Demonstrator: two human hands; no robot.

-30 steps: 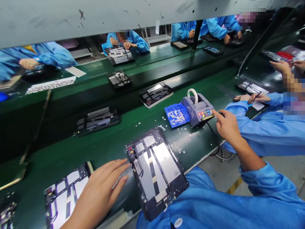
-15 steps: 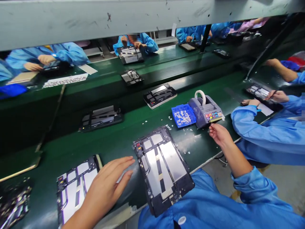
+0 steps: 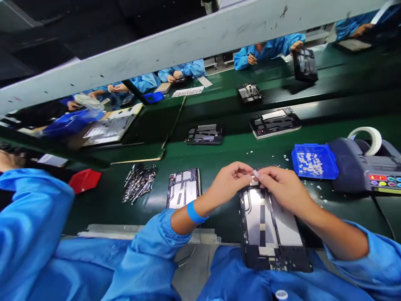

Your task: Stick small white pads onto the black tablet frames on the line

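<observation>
Fingertips of left hand and right hand pinch 1 small white tape piece between them, just above far end of open tablet frame | blue tray, right: white tape pieces inside | tape dispenser right of tray
</observation>
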